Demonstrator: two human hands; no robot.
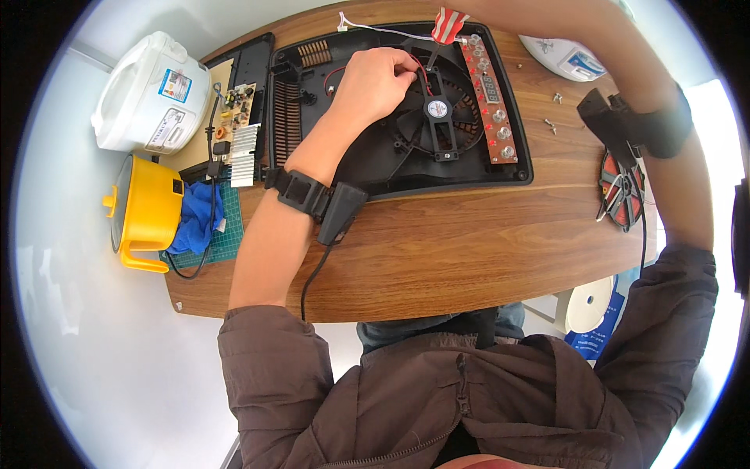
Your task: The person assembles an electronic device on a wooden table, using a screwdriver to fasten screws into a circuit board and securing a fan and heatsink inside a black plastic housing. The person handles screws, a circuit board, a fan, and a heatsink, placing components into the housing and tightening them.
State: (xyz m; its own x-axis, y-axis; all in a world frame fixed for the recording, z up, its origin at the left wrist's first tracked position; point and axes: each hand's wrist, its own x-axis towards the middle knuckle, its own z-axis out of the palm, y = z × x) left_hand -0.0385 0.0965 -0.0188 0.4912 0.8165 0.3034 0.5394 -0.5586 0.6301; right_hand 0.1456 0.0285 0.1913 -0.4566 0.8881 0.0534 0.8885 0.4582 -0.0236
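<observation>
A black cooling fan (437, 109) sits in an open black plastic housing (359, 168). My right hand (462, 6), cut off by the top edge, grips a screwdriver (448, 26) with a red-and-white striped handle. Its shaft points down to the upper end of the fan's bracket. My left hand (379, 82) lies over the housing, thumb and fingers pinched beside that same end. A thin red wire (423, 72) shows right at the fingertips; what they pinch is hidden. Along the housing's right side runs a red circuit board (491, 102) with a small display and clear round buttons.
Left of the housing are a circuit board with a heatsink (244, 155), a white rice cooker (148, 94), a yellow pot (148, 207) and a blue cloth (195, 219). Loose screws (551, 125) and a red-and-black round part (621, 191) lie on the right. A white appliance (562, 59) stands behind.
</observation>
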